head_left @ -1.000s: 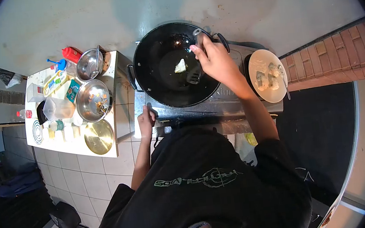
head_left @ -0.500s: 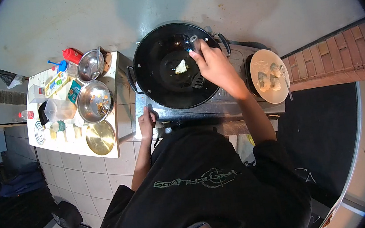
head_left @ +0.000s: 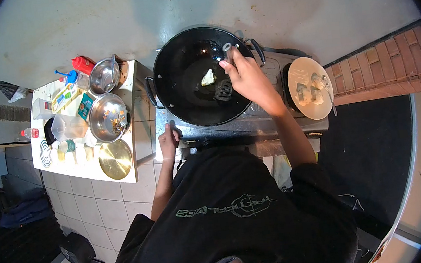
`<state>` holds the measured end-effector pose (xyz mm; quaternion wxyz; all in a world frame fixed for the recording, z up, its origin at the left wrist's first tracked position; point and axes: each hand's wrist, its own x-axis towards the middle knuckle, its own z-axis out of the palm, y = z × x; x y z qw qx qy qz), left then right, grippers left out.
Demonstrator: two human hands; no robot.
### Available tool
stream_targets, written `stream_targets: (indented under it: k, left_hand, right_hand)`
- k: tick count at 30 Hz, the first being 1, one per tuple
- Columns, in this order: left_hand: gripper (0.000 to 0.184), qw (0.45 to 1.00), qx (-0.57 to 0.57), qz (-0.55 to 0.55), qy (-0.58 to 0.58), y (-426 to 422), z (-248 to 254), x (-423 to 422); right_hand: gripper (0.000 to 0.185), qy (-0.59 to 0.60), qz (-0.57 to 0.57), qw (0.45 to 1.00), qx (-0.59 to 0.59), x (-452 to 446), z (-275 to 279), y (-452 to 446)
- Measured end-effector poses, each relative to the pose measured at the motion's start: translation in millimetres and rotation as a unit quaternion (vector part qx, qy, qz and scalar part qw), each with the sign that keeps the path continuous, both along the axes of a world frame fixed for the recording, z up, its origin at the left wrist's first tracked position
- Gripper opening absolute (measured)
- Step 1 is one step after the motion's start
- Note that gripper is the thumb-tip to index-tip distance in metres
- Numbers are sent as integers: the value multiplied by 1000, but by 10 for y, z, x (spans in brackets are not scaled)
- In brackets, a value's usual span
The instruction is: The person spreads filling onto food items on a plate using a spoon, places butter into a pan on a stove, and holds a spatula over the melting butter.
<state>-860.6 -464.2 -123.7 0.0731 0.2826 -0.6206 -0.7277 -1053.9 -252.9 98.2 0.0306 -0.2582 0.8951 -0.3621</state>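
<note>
My right hand (head_left: 250, 78) is wrapped round the handle of a black slotted spatula (head_left: 224, 92), over the right side of a large black wok (head_left: 179, 104). The spatula's blade rests low inside the wok. Just left of the blade lies a small pale, roughly triangular piece of food (head_left: 208, 78), apart from it. Dark, shiny liquid coats the wok's bottom. My left hand (head_left: 168, 141) is loosely curled beside the stove's (head_left: 266, 123) front left corner, one digit pointing up, with nothing visible in it.
Right of the wok, a cream plate (head_left: 299, 73) holds several pale wrapped pieces and a utensil. The white side table (head_left: 126, 163) on the left carries a steel bowl with scraps (head_left: 96, 110), another steel bowl (head_left: 100, 81), a golden round dish (head_left: 115, 159), bottles and containers.
The spatula blade has shifted slightly left, nearer the food piece, which now looks turned a little. My right hand has tilted the handle slightly. My left hand has barely moved.
</note>
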Motion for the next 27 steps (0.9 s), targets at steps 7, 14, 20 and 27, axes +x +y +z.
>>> stream_targets:
  k: [7, 14, 20, 27]
  left_hand:
    - [65, 1000, -3, -9, -8, 6, 60, 1]
    - [65, 1000, 17, -10, -8, 8, 38, -5]
    - [66, 1000, 2, -11, -2, 8, 30, -1]
    - [65, 1000, 9, -6, -16, -4, -7, 10]
  right_hand:
    - [44, -6, -14, 1000, 25, 42, 127, 12]
    - [42, -6, -13, 999, -32, 21, 8, 43]
    - [42, -11, -22, 999, 20, 55, 118, 55]
    - [36, 14, -19, 998, -63, 48, -19, 49]
